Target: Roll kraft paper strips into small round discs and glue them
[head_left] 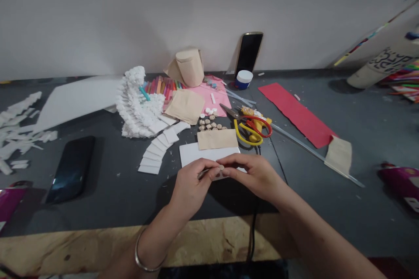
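Note:
My left hand (191, 183) and my right hand (253, 174) meet just above the near middle of the dark table (108, 192). Between their pinched fingertips is a small tan bead-like piece (221, 168). The left fingers also pinch a thin grey stick (204, 172) that points at the piece. A silver bangle (144, 257) circles my left wrist. Under the hands lies a white card (196, 153) with a tan paper rectangle (217, 139) on it. Several similar small tan pieces (209, 124) lie just beyond.
Yellow and red scissors (250, 128) lie right of the pieces. A white ruffled paper form (135, 104), white card strips (157, 150), a red paper strip (297, 113), a long clear rod (314, 153), a tan paper cup (190, 66) and two phones (72, 168) (248, 52) surround them.

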Motion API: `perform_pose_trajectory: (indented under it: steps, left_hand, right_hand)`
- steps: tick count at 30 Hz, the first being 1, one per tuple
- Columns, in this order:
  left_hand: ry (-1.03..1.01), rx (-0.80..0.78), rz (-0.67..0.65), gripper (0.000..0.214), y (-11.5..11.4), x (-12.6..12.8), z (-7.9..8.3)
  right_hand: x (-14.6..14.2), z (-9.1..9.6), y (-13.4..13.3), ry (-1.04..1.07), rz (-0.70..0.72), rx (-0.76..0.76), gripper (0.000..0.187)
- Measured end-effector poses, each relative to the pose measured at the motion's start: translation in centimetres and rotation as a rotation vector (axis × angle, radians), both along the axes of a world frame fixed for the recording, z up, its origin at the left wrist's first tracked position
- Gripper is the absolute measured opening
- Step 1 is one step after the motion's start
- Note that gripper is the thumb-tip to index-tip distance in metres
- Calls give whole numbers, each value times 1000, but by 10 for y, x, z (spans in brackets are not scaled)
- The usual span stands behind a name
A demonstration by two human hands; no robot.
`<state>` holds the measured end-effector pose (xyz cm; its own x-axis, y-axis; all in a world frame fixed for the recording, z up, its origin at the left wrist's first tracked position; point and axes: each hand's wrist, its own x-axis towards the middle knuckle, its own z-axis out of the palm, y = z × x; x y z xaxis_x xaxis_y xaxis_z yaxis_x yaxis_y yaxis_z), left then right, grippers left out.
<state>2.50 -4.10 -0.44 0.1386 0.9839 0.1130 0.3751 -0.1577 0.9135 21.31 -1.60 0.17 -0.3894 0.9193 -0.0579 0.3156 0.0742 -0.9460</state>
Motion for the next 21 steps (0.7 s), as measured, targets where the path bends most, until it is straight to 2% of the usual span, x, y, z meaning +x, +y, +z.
perform_pose_trajectory:
  steps: [4, 7, 11, 15, 18, 21]
  left_hand:
    - [75, 65, 38, 10, 0, 1, -1]
    - [141, 123, 56, 6, -1, 1, -1]
    - [222, 296, 50, 5, -1, -2, -3]
    - [202, 429, -36, 5, 1, -6, -5]
    - [165, 418, -60, 3, 3, -7, -2]
    - [98, 258, -27, 6, 4, -7, 1]
  right_hand:
    - [-6, 3, -4, -89, -53, 116, 17]
    - [-10, 2, -4, -85, -115, 127, 15]
    - [-9, -6, 0, 24, -184, 21, 15]
    - [-6, -11, 2, 123, -194, -90, 19]
    - [-6, -12, 2, 170, -196, -128, 19]
    - [-5, -11, 3, 232, -183, -174, 20]
